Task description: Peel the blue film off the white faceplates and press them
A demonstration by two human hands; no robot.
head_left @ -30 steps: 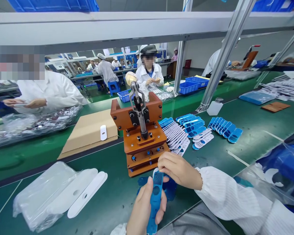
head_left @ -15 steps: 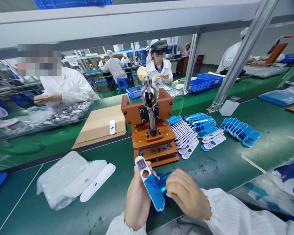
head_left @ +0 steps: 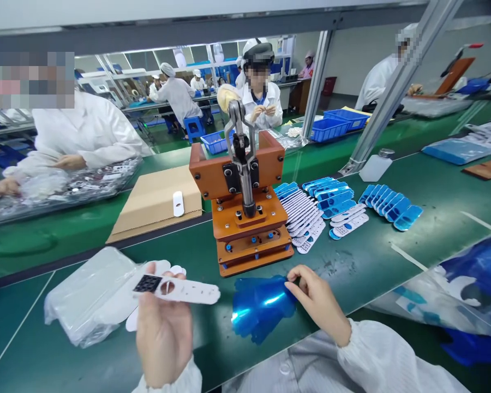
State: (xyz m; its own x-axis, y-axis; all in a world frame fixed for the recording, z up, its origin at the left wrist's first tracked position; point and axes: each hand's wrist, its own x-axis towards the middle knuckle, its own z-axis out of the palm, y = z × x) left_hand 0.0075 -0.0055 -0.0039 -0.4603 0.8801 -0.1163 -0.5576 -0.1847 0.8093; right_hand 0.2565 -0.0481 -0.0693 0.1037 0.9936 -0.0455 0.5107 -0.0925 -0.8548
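My left hand (head_left: 161, 327) is closed round a long white plastic part (head_left: 184, 289) with a dark patch and a round hole at its left end, held flat above the green mat. My right hand (head_left: 317, 300) pinches the edge of a crumpled blue film (head_left: 259, 308) that lies on the mat in front of me. Just beyond both hands stands an orange press jig (head_left: 245, 218) with a metal lever. A clear bag of white parts (head_left: 94, 295) lies under and left of my left hand.
Right of the jig lie rows of white and blue-filmed parts (head_left: 311, 210) and a further row (head_left: 390, 207). A cardboard box (head_left: 155, 202) sits behind left, a white bottle (head_left: 374, 166) by a slanted metal post. Other people in white coats work across the bench.
The blue film has come off the part: my left hand swung the now white part out to the left, while my right hand carried the film down onto the mat.
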